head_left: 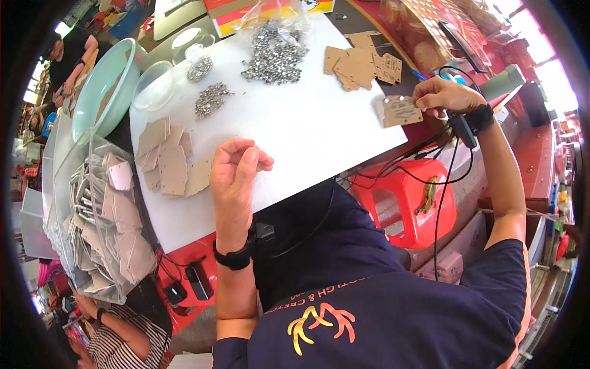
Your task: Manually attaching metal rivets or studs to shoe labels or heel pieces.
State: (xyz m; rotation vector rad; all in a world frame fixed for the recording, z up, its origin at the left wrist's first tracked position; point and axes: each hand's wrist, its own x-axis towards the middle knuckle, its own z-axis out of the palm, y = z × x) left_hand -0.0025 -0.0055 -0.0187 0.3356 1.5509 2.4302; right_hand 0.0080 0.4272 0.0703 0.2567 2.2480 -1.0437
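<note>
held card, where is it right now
In the head view, the right hand holds the card at the right corner of the white board, just below the upper-right card pile.

At the far edge of the white board (319, 138) we see a red-and-yellow box (228, 18). Left of the board we note a pale green basin (128, 74) and, farther left, a person in a black top (64, 61). Off the board's near left corner we find a black device (198, 280) and a person in a striped top (120, 338). Right of the board we observe a red stool (399, 192), a pale green cylinder (503, 83) and reddish-brown furniture (534, 163).
</note>
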